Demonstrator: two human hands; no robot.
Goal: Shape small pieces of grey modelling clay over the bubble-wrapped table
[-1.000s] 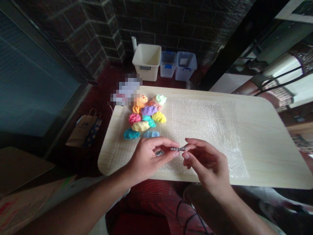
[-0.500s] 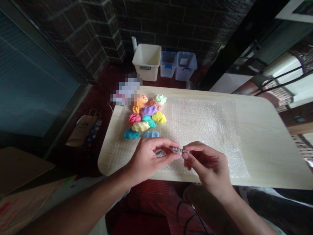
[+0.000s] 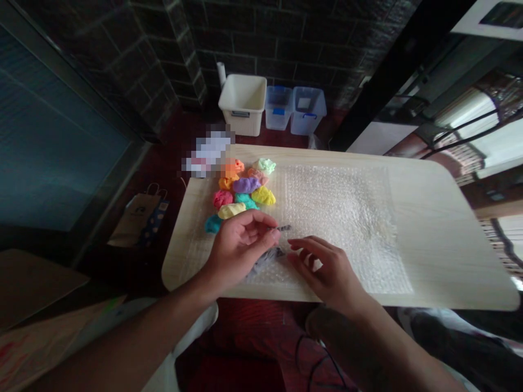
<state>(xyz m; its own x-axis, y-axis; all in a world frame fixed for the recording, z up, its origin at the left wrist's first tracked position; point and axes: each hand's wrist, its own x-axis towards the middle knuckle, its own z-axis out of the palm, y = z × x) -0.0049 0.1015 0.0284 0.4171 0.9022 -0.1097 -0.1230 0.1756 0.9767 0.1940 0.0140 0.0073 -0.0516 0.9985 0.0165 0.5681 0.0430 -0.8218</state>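
Note:
A small, thin, bumpy grey strip of modelling clay (image 3: 285,227) sticks out to the right from the pinched thumb and fingers of my left hand (image 3: 244,242). My right hand (image 3: 321,264) is apart from it, lower and to the right, its thumb and fingers spread with nothing between them. Between the two hands a larger grey lump of clay (image 3: 267,259) lies on the bubble wrap (image 3: 339,201), partly covered by my left hand. Beyond my left hand sit several coloured lumps, among them a yellow clay lump (image 3: 263,195) and a purple clay lump (image 3: 245,185).
The pale wooden table (image 3: 433,228) carries the bubble wrap. Past its far edge stand a cream bin (image 3: 244,103) and two clear plastic boxes, one a box with a blue handle (image 3: 308,111). Paper bags (image 3: 139,218) rest on the floor at left.
My right hand has let go of the grey strip and drawn down, opening its fingers. My left hand has moved left and up with the strip, uncovering more of the grey lump.

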